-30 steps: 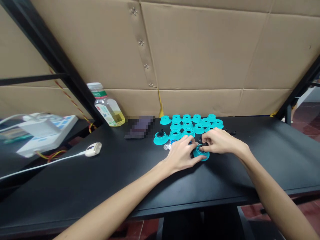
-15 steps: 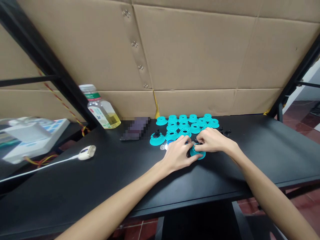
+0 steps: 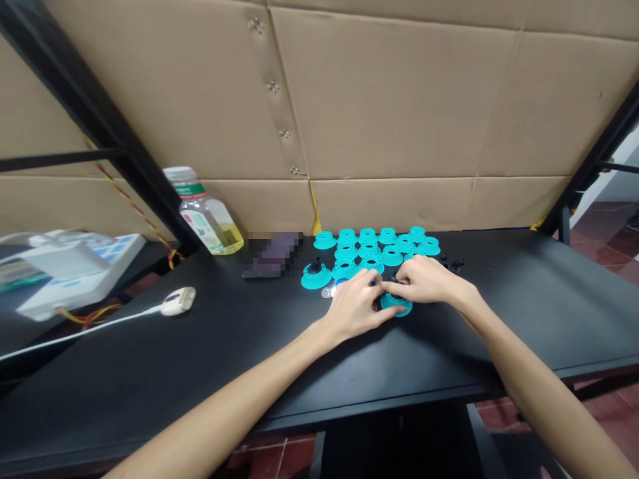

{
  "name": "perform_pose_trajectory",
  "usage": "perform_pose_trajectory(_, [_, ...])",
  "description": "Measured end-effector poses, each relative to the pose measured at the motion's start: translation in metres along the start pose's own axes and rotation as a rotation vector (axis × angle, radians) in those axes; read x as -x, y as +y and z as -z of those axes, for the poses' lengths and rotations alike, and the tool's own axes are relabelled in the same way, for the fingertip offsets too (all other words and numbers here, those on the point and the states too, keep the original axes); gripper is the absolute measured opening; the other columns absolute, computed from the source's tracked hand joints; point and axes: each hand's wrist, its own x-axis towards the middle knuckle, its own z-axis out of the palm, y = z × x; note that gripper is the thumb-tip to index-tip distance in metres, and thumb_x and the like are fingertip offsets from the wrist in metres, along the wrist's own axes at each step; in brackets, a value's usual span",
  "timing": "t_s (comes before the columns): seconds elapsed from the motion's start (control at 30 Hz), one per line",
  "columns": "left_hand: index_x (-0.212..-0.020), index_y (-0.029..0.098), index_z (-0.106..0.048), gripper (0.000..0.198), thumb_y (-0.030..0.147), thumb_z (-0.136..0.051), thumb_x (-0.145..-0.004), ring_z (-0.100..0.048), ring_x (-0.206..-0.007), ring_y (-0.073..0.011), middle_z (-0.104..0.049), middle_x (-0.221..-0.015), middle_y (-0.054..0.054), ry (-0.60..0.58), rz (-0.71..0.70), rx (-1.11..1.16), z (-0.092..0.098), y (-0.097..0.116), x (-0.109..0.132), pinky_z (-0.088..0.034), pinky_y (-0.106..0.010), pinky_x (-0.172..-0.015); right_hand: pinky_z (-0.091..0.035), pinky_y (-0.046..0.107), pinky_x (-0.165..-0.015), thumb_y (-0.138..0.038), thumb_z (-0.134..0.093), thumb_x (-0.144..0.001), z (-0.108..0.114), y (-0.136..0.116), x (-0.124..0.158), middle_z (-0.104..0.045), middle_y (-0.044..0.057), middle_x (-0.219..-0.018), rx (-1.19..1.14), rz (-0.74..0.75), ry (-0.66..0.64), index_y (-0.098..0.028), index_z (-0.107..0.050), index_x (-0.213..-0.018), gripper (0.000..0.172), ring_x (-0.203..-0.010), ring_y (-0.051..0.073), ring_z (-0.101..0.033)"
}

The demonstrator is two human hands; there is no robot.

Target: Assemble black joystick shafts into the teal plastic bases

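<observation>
My left hand (image 3: pixel 353 305) curls round the near-left side of a teal flanged plastic ring (image 3: pixel 397 308), with the thumb along its front rim. The ring rests on the black table. Over its top, the fingers of my right hand (image 3: pixel 423 280) are pinched together close to the left fingertips; what they hold is hidden. Left of my hands, another teal ring (image 3: pixel 316 277) has a small black part (image 3: pixel 315 264) standing in its centre. Clear round pieces (image 3: pixel 328 291) lie beside my left hand, partly covered by it.
Several teal rings (image 3: pixel 346 251) stand in rows behind my hands. Small black parts (image 3: pixel 455 266) lie to the right. A phone-like dark object (image 3: pixel 273 255), a drink bottle (image 3: pixel 208 216) and a white cable plug (image 3: pixel 178 301) are on the left. A cardboard wall (image 3: pixel 399 106) closes off the back.
My right fingertips have shifted slightly left over the ring, closer to my left fingertips. My left hand keeps its hold, and the whole view has shifted a little.
</observation>
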Motion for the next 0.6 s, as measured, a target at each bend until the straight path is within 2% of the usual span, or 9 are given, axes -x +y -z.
perform_pose_trajectory(0.1, [-0.091, 0.018, -0.071, 0.050, 0.065, -0.056, -0.080, -0.057, -0.083, -0.0215, -0.063, -0.091, -0.007, 0.003, 0.000, -0.012, 0.000, 0.000, 0.000, -0.040, -0.029, -0.058, -0.019, 0.026, -0.052, -0.059, -0.031, -0.092, 0.004, 0.003, 0.002, -0.037, -0.002, -0.045, -0.072, -0.002, -0.027, -0.016, -0.045, -0.048, 0.063, -0.048, 0.008, -0.028])
perform_pose_trajectory(0.17, [-0.093, 0.019, -0.072, 0.050, 0.064, -0.056, -0.080, -0.058, -0.084, -0.0216, -0.063, -0.093, -0.007, 0.009, -0.006, -0.011, -0.001, 0.000, 0.001, -0.041, -0.029, -0.060, -0.021, 0.026, -0.051, -0.059, -0.030, -0.093, 0.009, 0.006, 0.003, -0.041, -0.002, -0.047, -0.112, -0.003, 0.003, -0.015, -0.050, -0.051, 0.064, -0.048, 0.008, -0.031])
perform_pose_trajectory(0.27, [-0.095, 0.018, -0.072, 0.051, 0.064, -0.056, -0.081, -0.058, -0.084, -0.0211, -0.063, -0.093, -0.007, 0.015, -0.005, -0.012, -0.001, 0.000, 0.001, -0.041, -0.029, -0.059, -0.026, 0.024, -0.051, -0.051, -0.048, -0.089, 0.017, 0.011, 0.005, -0.053, -0.001, -0.054, -0.232, 0.052, 0.032, -0.014, -0.064, -0.065, 0.047, -0.050, 0.008, -0.040])
perform_pose_trajectory(0.37, [-0.098, 0.020, -0.071, 0.050, 0.064, -0.055, -0.081, -0.057, -0.082, -0.0201, -0.063, -0.092, -0.006, 0.007, -0.006, -0.003, -0.001, -0.001, 0.001, -0.040, -0.028, -0.058, -0.033, 0.021, -0.052, -0.035, -0.062, -0.080, 0.019, 0.015, 0.007, -0.063, 0.000, -0.063, -0.393, 0.138, -0.064, -0.015, -0.072, -0.088, 0.024, -0.053, 0.009, -0.051])
perform_pose_trajectory(0.47, [-0.096, 0.020, -0.071, 0.050, 0.065, -0.055, -0.081, -0.057, -0.081, -0.0196, -0.062, -0.092, -0.006, -0.005, -0.002, 0.009, -0.001, 0.000, 0.001, -0.038, -0.027, -0.057, -0.037, 0.020, -0.050, -0.024, -0.063, -0.076, 0.016, 0.017, 0.007, -0.065, 0.000, -0.061, -0.439, 0.148, -0.139, -0.015, -0.073, -0.092, 0.021, -0.053, 0.010, -0.055])
perform_pose_trajectory(0.6, [-0.089, 0.017, -0.071, 0.050, 0.064, -0.056, -0.081, -0.056, -0.079, -0.0194, -0.063, -0.091, -0.006, -0.004, -0.003, 0.014, -0.001, 0.000, 0.000, -0.038, -0.028, -0.057, -0.038, 0.020, -0.046, -0.030, -0.063, -0.077, 0.011, 0.016, 0.005, -0.064, 0.001, -0.055, -0.482, 0.096, -0.168, -0.014, -0.072, -0.090, 0.022, -0.048, 0.012, -0.058])
